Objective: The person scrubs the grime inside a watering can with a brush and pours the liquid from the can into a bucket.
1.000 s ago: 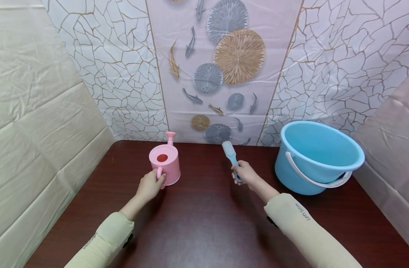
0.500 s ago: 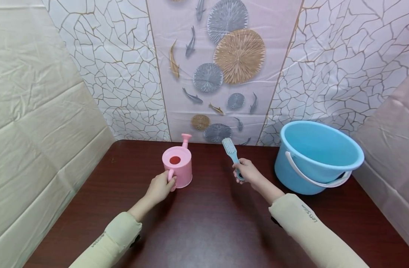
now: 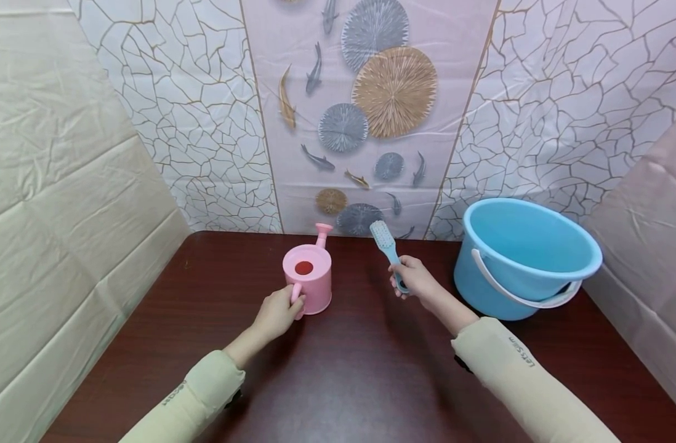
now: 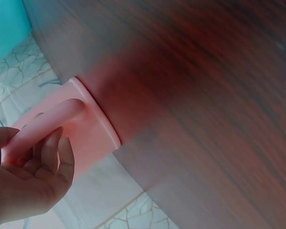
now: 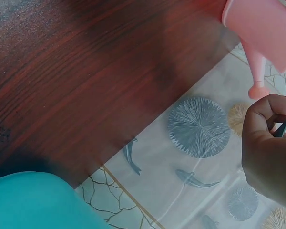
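Note:
A pink watering can (image 3: pixel 314 284) with a red-looking opening in its top is upright near the middle of the dark table, its spout pointing back and slightly right. My left hand (image 3: pixel 277 312) grips its handle (image 4: pixel 47 125), fingers wrapped through the loop. To the right, my right hand (image 3: pixel 417 280) holds a light blue brush (image 3: pixel 386 241) by the handle, bristles facing up and the head angled back-left above the table. In the right wrist view the fist (image 5: pixel 271 143) hides most of the brush.
A large blue bucket (image 3: pixel 484 280) with a white handle (image 3: pixel 507 294) stands at the back right, beside my right forearm. Patterned cloth (image 3: pixel 349 129) hangs behind the table (image 3: pixel 338 375), and pale fabric walls (image 3: pixel 66 203) border the left and right.
The watering can has moved right across the table in my left hand, nearer the brush. My right hand has shifted slightly right and up with the brush.

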Demonstrator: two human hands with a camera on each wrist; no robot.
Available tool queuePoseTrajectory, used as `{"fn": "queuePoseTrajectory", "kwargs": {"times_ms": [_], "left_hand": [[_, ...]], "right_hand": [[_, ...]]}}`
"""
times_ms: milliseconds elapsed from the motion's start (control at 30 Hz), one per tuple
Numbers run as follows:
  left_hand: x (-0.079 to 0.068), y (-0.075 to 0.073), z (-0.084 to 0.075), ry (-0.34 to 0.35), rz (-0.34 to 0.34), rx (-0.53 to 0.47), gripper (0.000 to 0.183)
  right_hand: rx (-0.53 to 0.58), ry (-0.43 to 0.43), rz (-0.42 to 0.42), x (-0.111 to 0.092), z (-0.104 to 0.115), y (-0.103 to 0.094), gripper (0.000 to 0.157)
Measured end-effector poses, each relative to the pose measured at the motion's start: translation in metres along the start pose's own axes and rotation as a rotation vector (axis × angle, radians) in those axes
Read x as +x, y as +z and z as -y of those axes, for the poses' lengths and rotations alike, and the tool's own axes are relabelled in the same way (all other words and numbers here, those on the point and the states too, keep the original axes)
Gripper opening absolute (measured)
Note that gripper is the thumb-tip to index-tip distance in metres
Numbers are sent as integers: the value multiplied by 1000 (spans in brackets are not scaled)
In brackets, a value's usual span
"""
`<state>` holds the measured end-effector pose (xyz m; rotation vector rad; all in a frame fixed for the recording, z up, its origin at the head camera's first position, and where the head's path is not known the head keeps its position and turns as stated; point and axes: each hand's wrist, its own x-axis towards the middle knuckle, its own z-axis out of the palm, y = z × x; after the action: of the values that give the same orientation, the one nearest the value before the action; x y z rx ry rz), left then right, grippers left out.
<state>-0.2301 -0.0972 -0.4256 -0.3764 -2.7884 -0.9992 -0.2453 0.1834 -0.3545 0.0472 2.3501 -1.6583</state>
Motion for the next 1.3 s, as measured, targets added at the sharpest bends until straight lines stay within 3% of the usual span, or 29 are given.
{"fn": "queuePoseTrajectory", "kwargs": {"times_ms": [500, 967, 1300], "left_hand": [[0, 17, -20, 110, 14, 3, 25], [11, 31, -40, 128, 59, -25, 25], [20, 38, -55, 115, 182, -114, 25]], "right_hand": [[-45, -39, 62, -7, 13, -1, 19], [-134, -128, 84, -13, 24, 5, 19], [-317, -184, 75, -16, 33, -9, 15]]}}
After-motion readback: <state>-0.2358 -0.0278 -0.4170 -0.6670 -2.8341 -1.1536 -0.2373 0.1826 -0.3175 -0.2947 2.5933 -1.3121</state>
